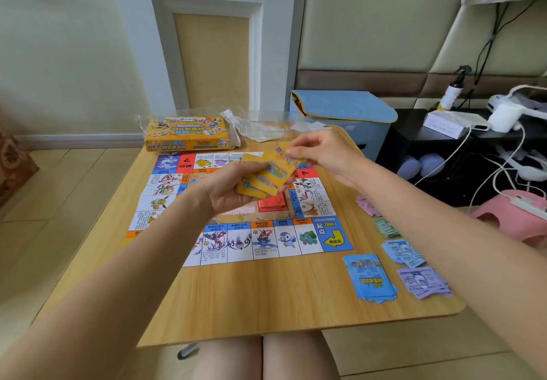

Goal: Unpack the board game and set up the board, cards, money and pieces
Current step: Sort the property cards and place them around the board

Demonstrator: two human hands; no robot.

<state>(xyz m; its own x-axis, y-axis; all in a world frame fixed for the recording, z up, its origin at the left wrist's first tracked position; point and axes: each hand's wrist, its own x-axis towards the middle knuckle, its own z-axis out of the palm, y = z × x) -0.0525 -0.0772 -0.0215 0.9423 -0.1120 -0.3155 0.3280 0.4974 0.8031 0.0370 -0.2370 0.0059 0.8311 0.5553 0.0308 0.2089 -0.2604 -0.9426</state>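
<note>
Soft even daylight, edges warped, slight blur

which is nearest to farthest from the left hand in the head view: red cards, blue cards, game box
From the left hand:
1. Red cards, on the board right beside it.
2. Game box, at the table's far edge.
3. Blue cards, off the board at the near right.

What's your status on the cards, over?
Left hand holds yellow cards; right hand pinches top one. Board laid out, red deck on it. Nothing in the way.
</note>
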